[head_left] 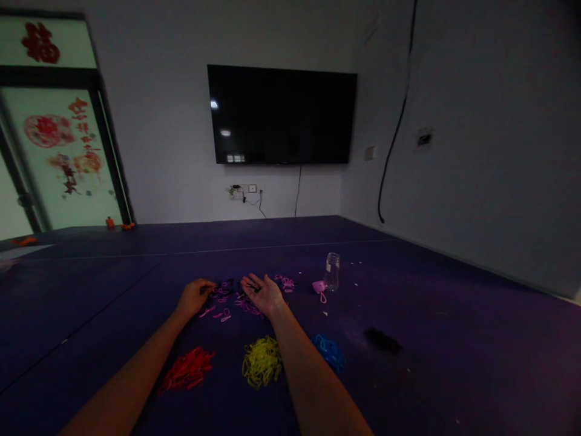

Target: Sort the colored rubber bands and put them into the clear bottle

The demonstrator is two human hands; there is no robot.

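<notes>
My left hand [196, 298] is closed, thumb and fingertips together at the left edge of a loose pile of mixed pink and black rubber bands [222, 292]. What its fingertips hold, if anything, is too small to tell. Palm up, my right hand [265, 295] lies open over the pile's right part, fingers stretched out, with a few black rubber bands [252, 287] resting on it. Nearer to me are separate heaps of red rubber bands [189, 368], yellow rubber bands [262, 362] and blue rubber bands [330, 351]. My right forearm partly covers the yellow and blue heaps.
A clear plastic bottle [333, 272] stands uncapped, with a pink lid [319, 288] and its loop beside it. Black rubber bands [382, 340] form a heap at right. White scraps dot the purple surface [431, 363]. A television [281, 115] hangs on the far wall.
</notes>
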